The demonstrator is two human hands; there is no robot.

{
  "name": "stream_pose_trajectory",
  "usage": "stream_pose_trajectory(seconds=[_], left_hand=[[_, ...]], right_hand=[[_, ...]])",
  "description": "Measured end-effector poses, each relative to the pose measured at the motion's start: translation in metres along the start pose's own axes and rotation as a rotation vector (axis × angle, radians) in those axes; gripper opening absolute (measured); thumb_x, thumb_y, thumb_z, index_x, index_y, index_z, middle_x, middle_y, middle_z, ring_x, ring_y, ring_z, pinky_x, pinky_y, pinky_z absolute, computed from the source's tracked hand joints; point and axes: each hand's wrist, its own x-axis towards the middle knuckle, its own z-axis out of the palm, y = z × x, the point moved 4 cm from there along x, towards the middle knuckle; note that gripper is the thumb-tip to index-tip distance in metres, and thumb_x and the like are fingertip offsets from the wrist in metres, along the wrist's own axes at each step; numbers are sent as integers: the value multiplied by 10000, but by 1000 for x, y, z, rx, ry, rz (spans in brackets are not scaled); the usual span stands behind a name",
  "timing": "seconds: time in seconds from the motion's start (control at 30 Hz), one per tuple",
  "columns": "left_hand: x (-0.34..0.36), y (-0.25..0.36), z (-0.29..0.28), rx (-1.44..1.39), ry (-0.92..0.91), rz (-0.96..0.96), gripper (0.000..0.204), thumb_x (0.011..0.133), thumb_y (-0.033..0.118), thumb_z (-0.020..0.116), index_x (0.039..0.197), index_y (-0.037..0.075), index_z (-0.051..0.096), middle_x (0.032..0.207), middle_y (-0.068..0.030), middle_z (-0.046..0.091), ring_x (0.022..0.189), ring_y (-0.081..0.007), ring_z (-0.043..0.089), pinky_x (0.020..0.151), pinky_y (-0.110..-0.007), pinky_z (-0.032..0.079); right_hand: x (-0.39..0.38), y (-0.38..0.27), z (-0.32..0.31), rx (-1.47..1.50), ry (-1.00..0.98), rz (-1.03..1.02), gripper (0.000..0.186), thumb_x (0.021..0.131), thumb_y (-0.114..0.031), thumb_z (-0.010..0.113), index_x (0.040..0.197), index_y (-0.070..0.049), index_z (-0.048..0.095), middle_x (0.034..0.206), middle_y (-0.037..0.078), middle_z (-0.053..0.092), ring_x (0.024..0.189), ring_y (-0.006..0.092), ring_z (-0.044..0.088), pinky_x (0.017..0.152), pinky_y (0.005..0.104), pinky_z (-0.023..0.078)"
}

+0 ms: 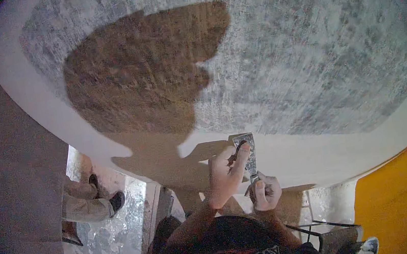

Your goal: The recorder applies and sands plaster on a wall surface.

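My right hand [266, 192] is closed around the handle end of a putty knife [251, 160], whose wide, smeared grey blade points up and away from me. Against the blade rests my left hand [228, 175], its fingers bent and the thumb pressed near the wide edge. A small dark spot shows between those fingers; I cannot make out what it is. Just beyond both hands rises a large curved panel [306, 51], mottled grey in the middle with a smooth white border [309, 151]. The blade tip overlaps this border in the view; contact cannot be told.
A broad shadow covers the panel's left part. At lower left, another person's legs [88, 206] in light trousers and dark shoes show above a stained floor [109, 247]. An orange surface [399, 188] stands at right, near a dark metal frame [325, 229].
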Motion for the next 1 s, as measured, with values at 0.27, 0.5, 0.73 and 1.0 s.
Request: stream_pose_trajectory(seconds=[0.27, 0.5, 0.73, 1.0], left_hand=[[1, 12, 2, -41, -19, -92, 395, 848, 235, 603, 559, 31, 426, 493, 42, 390, 479, -19, 303, 395, -245, 241], [1, 9, 2, -58, -51, -93, 382, 841, 228, 610, 570, 13, 448, 487, 28, 410, 493, -26, 327, 408, -245, 257], [1, 37, -2, 88, -164, 50, 316, 839, 232, 604, 654, -7, 512, 536, -34, 508, 540, -40, 420, 450, -259, 342], [-4, 40, -9, 104, -142, 218, 253, 845, 201, 591, 721, -12, 535, 530, -22, 465, 488, -52, 419, 441, -240, 338]], right_hand=[[4, -19, 10, 22, -46, 60, 237, 886, -215, 518, 931, 13, 474, 618, 58, 518, 481, 93, 452, 458, 216, 381], [-1, -15, 7, 44, -49, 198, 218, 880, -198, 516, 942, 7, 476, 658, 42, 518, 467, 60, 390, 428, 210, 309], [-1, -16, -20, 161, 437, -94, 158, 872, -155, 513, 987, -52, 481, 673, 35, 503, 457, 78, 407, 365, 195, 291], [0, -33, 17, -48, 103, 18, 234, 798, -181, 619, 898, 17, 545, 737, 78, 590, 588, 107, 519, 549, 237, 439]])
